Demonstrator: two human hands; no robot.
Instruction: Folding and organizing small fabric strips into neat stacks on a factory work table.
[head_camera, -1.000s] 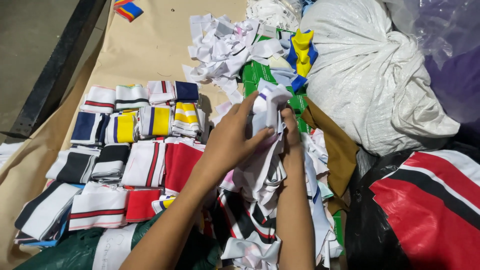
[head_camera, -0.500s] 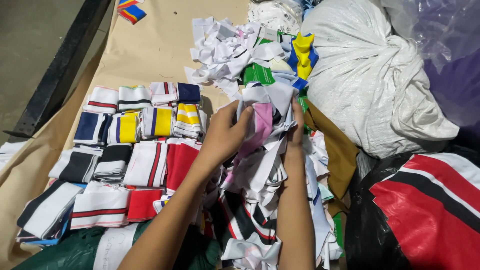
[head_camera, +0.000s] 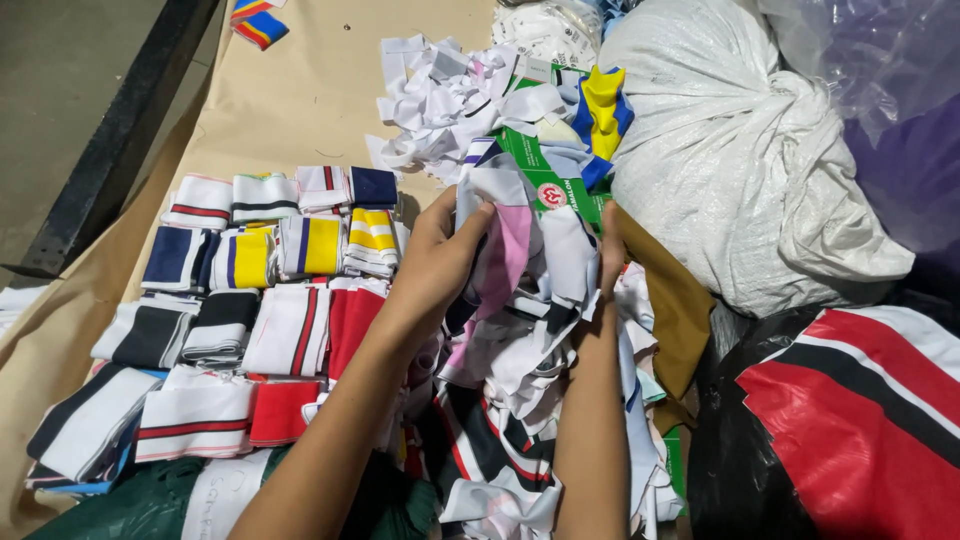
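sorting step: left hand and right hand grip a bunch of fabric strips; next, i think, separate one strip

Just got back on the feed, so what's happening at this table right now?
A person is working through a heap of fabric strips with both bare hands. The left hand grips a bunch of white and pink strips at the top of the heap; the right hand presses into the heap's far side, partly hidden. To the left, folded striped bands lie in neat rows on brown paper. A tied white sack sits to the right, with loose white scraps beyond the heap.
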